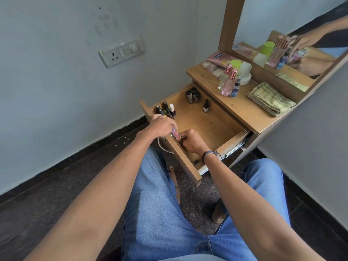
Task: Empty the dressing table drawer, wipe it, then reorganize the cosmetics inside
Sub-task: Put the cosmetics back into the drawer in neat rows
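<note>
Standing bottles (165, 110) in open drawer (205, 121)

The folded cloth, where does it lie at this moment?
In the head view, the folded cloth lies on the table top, right of the perfume bottles, just in front of the mirror.

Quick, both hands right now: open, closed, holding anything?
Left hand: grips small pink-capped tubes at the drawer front.
Right hand: fingers curled, apparently pinching the same tubes.
</note>
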The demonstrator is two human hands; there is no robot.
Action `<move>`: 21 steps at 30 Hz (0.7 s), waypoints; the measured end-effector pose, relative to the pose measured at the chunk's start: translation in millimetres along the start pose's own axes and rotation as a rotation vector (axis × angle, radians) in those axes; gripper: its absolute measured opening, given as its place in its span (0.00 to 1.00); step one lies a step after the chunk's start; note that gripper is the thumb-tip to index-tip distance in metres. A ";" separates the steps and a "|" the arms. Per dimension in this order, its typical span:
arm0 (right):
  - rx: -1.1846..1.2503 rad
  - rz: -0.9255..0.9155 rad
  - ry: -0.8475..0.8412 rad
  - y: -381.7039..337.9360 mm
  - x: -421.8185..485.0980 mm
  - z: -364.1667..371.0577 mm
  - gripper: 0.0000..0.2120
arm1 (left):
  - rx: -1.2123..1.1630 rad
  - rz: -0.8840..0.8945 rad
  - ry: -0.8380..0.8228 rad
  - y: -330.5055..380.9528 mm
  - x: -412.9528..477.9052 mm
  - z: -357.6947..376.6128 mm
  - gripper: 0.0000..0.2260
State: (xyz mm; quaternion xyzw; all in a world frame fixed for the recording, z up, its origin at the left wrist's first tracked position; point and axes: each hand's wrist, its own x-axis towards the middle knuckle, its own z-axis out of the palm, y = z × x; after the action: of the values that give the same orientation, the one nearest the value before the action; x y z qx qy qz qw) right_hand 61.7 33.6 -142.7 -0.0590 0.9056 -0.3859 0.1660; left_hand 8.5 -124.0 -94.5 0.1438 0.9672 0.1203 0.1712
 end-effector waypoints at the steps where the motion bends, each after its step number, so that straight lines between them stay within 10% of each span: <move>1: 0.000 0.000 0.002 -0.2 0.1 0.1 0.20 | -0.001 0.002 0.005 0.4 -0.4 -0.4 0.15; 21: 0.025 0.033 0.080 7.5 9.3 4.3 0.25 | -0.020 -0.009 0.009 4.1 -4.9 -5.5 0.13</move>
State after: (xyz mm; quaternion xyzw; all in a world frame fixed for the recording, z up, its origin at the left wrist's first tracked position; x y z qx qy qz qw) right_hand 54.7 33.7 -153.3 -0.0267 0.9074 -0.3965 0.1365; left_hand 11.8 -122.8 -86.9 0.1372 0.9673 0.1301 0.1690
